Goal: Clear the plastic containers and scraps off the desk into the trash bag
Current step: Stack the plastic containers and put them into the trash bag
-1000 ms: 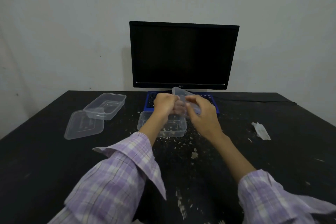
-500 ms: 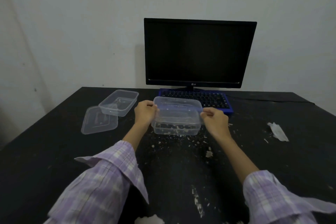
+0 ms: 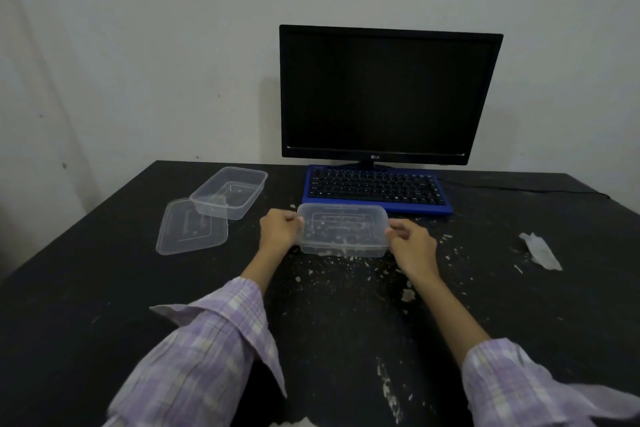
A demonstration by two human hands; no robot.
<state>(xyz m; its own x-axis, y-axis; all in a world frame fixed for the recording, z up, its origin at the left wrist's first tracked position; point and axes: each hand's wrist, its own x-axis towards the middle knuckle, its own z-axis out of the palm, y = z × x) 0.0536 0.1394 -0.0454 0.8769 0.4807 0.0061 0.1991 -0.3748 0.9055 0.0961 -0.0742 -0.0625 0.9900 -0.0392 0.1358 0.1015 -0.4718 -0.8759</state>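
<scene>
Lidded clear container (image 3: 342, 231) sits on the black desk (image 3: 86, 288), just in front of the blue keyboard (image 3: 375, 188). Left hand (image 3: 280, 230) grips its left end, fingers curled at the lid edge; right hand (image 3: 412, 246) grips the right end likewise. Pale scraps (image 3: 408, 295) lie scattered on the desk around and in front of the container. To the left: an open empty container (image 3: 229, 191) resting partly on a loose lid (image 3: 190, 230). Far right: a crumpled white wrapper (image 3: 540, 251). Dark monitor (image 3: 388, 94) stands behind the keyboard. Both sleeves (image 3: 207, 350) are plaid purple.
</scene>
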